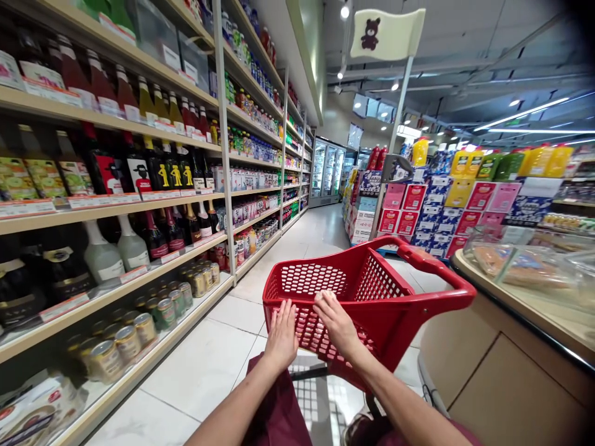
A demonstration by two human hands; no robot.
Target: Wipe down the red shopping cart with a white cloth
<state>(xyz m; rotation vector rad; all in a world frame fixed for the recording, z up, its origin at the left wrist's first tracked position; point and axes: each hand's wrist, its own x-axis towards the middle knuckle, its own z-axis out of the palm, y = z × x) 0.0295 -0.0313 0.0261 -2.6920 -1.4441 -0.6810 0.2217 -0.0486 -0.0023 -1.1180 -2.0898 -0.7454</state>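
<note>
A red plastic shopping cart (pixel 390 322) with pierced sides stands in front of me, its handle pointing to the right. My left hand (pixel 282 337) lies against the near side of the basket, fingers stretched out towards the rim. Further right along that side, my right hand (pixel 335 325) has its fingers bent over the top rim; the thumb is hidden. Nothing shows inside the visible part of the basket.
Shelves of bottles and cans (pixel 153 198) run along the left. To the right is a rounded counter (pixel 506 347) with packaged food under clear covers. Stacked drink cartons (pixel 418 214) and a pole with a bear flag (pixel 388 34) stand ahead. Glass-door fridges (pixel 328 164) are at the far end.
</note>
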